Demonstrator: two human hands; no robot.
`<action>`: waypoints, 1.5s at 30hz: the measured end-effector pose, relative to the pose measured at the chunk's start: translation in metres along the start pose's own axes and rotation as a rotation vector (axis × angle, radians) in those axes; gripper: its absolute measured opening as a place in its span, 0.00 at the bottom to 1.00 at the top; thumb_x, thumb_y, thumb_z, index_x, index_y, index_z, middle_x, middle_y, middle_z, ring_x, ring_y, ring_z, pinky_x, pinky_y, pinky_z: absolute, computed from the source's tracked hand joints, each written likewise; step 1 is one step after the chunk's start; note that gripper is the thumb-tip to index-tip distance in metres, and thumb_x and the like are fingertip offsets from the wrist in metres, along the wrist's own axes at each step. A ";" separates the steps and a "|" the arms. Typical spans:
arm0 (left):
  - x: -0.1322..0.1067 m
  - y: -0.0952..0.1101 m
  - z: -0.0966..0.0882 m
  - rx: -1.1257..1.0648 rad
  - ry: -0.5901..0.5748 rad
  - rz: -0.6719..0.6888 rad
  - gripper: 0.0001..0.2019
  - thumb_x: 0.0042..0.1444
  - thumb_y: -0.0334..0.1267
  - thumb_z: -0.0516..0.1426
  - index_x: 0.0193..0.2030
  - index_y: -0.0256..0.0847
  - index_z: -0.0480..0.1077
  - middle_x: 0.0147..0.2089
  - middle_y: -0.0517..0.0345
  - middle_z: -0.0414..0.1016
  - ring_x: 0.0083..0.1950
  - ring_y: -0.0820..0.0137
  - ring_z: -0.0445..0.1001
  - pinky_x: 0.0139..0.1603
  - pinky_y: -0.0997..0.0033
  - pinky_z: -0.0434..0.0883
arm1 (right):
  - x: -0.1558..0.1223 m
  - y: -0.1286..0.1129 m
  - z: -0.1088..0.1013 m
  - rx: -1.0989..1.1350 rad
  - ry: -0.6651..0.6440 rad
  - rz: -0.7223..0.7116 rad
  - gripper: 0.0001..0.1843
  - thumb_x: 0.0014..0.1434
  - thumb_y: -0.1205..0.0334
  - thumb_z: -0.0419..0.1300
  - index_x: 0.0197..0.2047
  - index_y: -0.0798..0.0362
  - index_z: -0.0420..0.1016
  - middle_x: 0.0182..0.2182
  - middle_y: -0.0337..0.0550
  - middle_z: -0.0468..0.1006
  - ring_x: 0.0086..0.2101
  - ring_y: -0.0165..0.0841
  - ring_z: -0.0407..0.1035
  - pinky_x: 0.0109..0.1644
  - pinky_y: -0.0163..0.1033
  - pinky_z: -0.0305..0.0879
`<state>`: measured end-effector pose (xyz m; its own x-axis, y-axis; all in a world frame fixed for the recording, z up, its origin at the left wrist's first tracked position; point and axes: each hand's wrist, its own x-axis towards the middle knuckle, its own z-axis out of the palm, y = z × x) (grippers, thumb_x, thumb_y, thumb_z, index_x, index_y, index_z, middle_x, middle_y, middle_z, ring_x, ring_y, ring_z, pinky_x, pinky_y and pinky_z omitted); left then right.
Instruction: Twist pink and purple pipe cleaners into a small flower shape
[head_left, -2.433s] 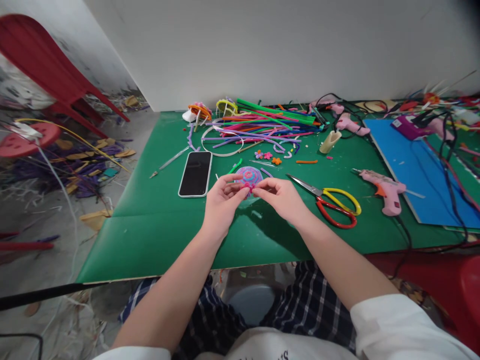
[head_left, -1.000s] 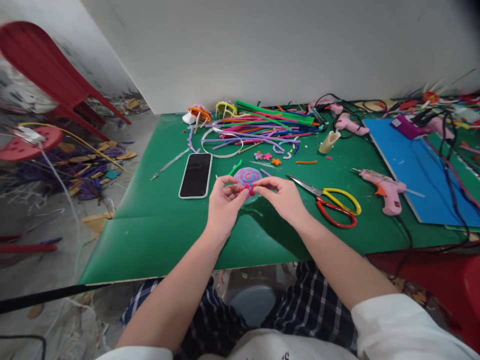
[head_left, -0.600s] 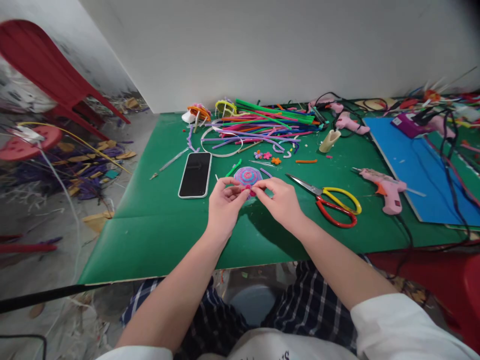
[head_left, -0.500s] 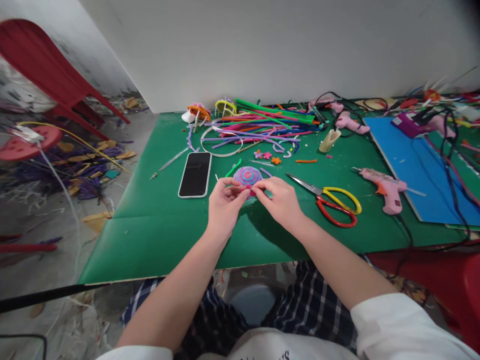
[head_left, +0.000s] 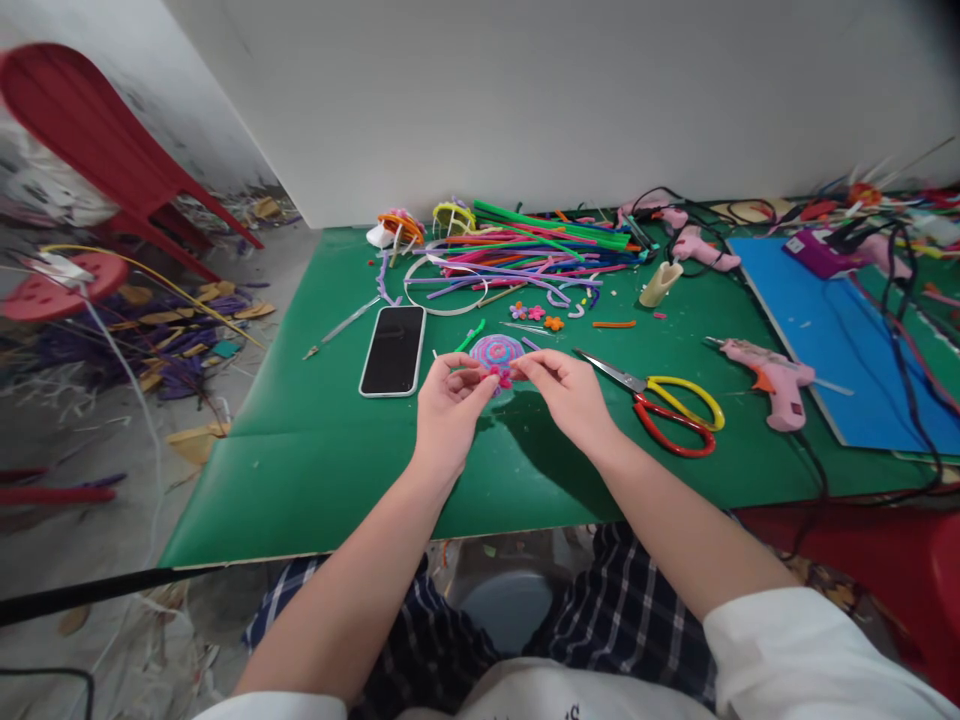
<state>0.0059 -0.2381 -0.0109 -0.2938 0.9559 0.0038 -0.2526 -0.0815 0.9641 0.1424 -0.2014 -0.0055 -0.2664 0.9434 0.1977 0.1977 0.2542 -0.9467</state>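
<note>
My left hand point(head_left: 448, 405) pinches a small pink pipe-cleaner flower point(head_left: 502, 378) between thumb and fingers. Just right of the flower is my right hand point(head_left: 568, 392), its thumb and forefinger pressed together; whatever they hold is too small to make out. Behind the fingertips lies a round coil of pink, blue and purple pipe cleaner point(head_left: 496, 349), its near edge partly covered by the flower and hand. A green pipe-cleaner piece point(head_left: 471, 334) and a short purple one point(head_left: 530, 343) lie beside the coil.
A phone point(head_left: 393, 350) lies left of my hands, scissors point(head_left: 649, 390) to the right, then a pink glue gun point(head_left: 772, 378). Small flowers point(head_left: 536, 313), tweezers point(head_left: 525, 327) and a pile of pipe cleaners point(head_left: 532, 245) are farther back. A blue board point(head_left: 802, 340) is at right.
My right fingertips have moved slightly right, away from the pink flower, so more of it shows. My left hand stays nearly in place, still holding it.
</note>
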 end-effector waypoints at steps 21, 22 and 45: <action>-0.002 0.010 0.000 0.049 -0.058 -0.097 0.15 0.45 0.40 0.61 0.40 0.38 0.68 0.30 0.58 0.74 0.32 0.71 0.74 0.31 0.74 0.71 | -0.004 0.002 0.000 -0.436 0.084 -0.573 0.08 0.56 0.68 0.54 0.35 0.51 0.74 0.34 0.42 0.77 0.37 0.31 0.67 0.44 0.39 0.63; -0.002 0.010 0.000 0.048 -0.043 -0.077 0.15 0.44 0.38 0.62 0.40 0.38 0.68 0.29 0.58 0.74 0.32 0.72 0.74 0.32 0.74 0.72 | -0.004 0.002 0.001 -0.419 0.074 -0.567 0.08 0.56 0.67 0.54 0.35 0.51 0.74 0.34 0.42 0.77 0.38 0.31 0.67 0.44 0.39 0.63; 0.001 0.010 -0.007 0.250 -0.103 -0.123 0.11 0.43 0.41 0.62 0.32 0.36 0.73 0.26 0.57 0.75 0.30 0.71 0.72 0.28 0.75 0.68 | 0.001 -0.006 -0.001 0.007 -0.160 0.128 0.08 0.49 0.59 0.59 0.31 0.54 0.73 0.27 0.39 0.76 0.27 0.28 0.69 0.33 0.34 0.64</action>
<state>-0.0029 -0.2403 -0.0033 -0.1769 0.9789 -0.1027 -0.0415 0.0968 0.9944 0.1417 -0.2019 0.0002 -0.3860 0.9219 0.0330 0.2335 0.1323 -0.9633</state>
